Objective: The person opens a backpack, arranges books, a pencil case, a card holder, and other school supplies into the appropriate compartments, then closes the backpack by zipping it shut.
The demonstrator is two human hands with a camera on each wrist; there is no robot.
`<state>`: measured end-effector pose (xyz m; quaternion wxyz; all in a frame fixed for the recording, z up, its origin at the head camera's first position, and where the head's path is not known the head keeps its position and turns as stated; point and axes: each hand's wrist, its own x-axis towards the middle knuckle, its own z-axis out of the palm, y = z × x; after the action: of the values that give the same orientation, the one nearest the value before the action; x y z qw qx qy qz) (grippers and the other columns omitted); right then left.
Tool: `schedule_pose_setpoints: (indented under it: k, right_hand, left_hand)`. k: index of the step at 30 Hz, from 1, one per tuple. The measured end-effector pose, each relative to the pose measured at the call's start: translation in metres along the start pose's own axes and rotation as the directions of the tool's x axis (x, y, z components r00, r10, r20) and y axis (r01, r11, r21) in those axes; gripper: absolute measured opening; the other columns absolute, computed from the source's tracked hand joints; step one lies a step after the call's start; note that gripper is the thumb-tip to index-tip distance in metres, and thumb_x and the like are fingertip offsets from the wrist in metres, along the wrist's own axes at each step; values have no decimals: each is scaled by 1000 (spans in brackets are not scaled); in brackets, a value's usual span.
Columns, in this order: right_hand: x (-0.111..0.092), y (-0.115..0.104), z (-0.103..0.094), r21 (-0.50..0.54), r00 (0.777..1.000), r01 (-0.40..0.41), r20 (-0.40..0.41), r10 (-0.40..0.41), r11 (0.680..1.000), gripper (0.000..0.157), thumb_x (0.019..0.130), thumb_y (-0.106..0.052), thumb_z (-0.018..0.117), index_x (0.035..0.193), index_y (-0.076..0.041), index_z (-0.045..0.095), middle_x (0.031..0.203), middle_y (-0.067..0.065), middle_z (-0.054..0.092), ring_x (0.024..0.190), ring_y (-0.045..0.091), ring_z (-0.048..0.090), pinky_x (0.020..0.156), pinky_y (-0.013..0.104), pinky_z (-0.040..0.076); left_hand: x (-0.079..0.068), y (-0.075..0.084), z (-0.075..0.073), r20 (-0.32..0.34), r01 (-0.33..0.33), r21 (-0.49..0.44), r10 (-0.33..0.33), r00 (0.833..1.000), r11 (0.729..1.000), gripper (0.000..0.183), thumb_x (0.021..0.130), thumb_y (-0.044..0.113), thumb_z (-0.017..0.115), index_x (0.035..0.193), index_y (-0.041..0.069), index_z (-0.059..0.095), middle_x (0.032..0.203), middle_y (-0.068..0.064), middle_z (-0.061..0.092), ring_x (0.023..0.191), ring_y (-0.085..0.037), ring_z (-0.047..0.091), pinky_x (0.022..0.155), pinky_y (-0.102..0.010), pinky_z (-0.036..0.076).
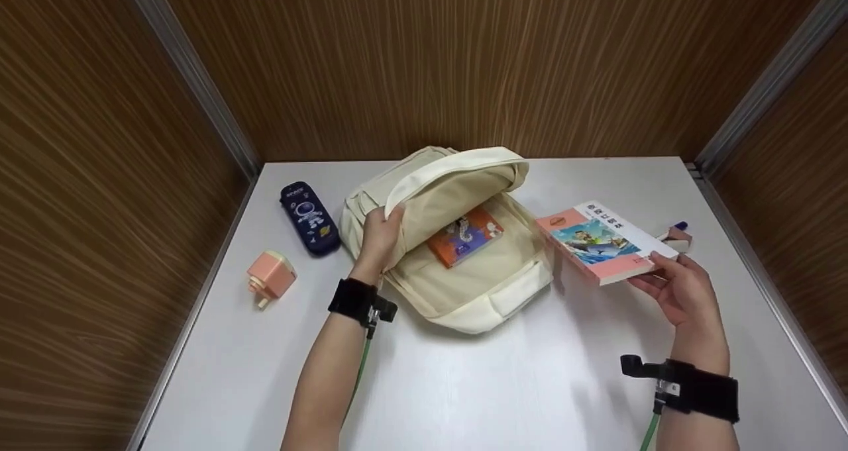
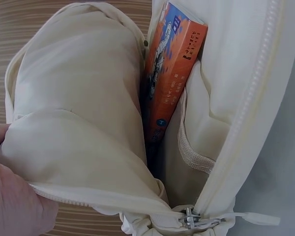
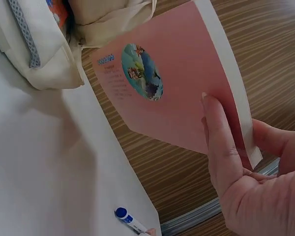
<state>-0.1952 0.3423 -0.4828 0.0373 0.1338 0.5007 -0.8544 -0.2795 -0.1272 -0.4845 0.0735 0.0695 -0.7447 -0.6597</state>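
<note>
A cream backpack (image 1: 457, 299) lies unzipped on the white table. My left hand (image 1: 382, 236) grips the edge of its front flap and holds it raised. Inside the opening sits an orange and purple book (image 1: 466, 236); its orange spine shows in the left wrist view. To the right of the bag, my right hand (image 1: 686, 289) pinches a pink and white book (image 1: 596, 242) by its near right corner, thumb on the cover and fingers underneath. That book is held above the table, its far left corner close to the bag. Its pink back cover faces the right wrist camera.
A dark blue pencil case (image 1: 309, 218) with an astronaut print lies left of the bag. Nearer me is a pink cube-shaped charger-like object (image 1: 271, 275). A blue-capped marker (image 3: 130, 220) lies on the right, partly behind the held book in the head view. Wood-grain panels enclose the table.
</note>
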Motion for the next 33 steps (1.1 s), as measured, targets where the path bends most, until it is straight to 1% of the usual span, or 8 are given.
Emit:
schedule_pose_setpoints:
  k: [4,8,16,19,24,27,30,33]
  right_hand:
    - [4,12,9,-6,996,-41,75,41,999,30,99,-10,57,124,-5,41,98,12,71,86,26,72,76,37,56]
    - [13,29,21,-30,989,-94,109,97,995,26,101,-9,55,122,-3,41,96,13,71,87,24,72,77,36,56]
    - [33,62,48,-182,966,-203,122,227,962,36,102,-14,55,131,-4,37,99,8,66,90,20,68,83,33,54]
    - [38,71,58,-223,957,-221,140,255,950,39,103,-18,52,135,-1,35,102,10,63,92,20,67,86,34,53]
    - [46,75,75,-253,934,-226,218,283,941,42,107,-16,40,138,10,27,108,16,58,95,22,67,87,34,52]
    - [55,74,85,-267,926,-228,237,293,936,38,107,-12,39,134,12,29,107,17,58,93,23,68,86,33,53]
    - [66,73,96,-290,922,-248,223,317,924,30,105,-10,44,125,11,36,99,17,62,86,24,70,83,34,54]
    - [74,75,108,-350,923,-260,184,338,900,22,103,-9,49,114,9,43,88,15,65,77,23,70,77,33,56]
  left_hand:
    - [0,0,1,-11,-7,-6,7,1000,1000,29,101,22,55,84,1,67,70,-2,58,66,-15,55,65,-27,45]
    - [0,-1,1,-11,-23,-15,23,1000,1000,28,101,21,55,88,0,68,72,-3,59,67,-14,55,67,-27,46]
    - [0,-2,1,-20,-44,-8,44,999,999,27,101,21,56,89,0,68,74,-3,59,70,-15,55,69,-27,46]
    - [-1,-2,1,-7,-40,-24,40,999,999,27,101,21,55,90,0,68,74,-3,59,70,-15,56,69,-27,46]
    - [-1,-1,-1,9,-25,-53,25,1000,998,27,101,20,55,91,-1,68,77,-4,64,71,-14,60,69,-26,48]
    - [-1,-1,-1,2,-24,-44,24,1000,999,27,101,21,55,90,0,68,76,-3,63,69,-13,59,68,-26,47]
    - [0,0,-1,-4,-25,-30,25,1000,999,28,101,20,55,87,-1,68,72,-2,60,66,-13,56,65,-26,46]
    - [1,0,0,-8,-31,-11,31,999,999,29,101,21,55,86,-1,67,70,-2,58,65,-14,55,64,-26,45]
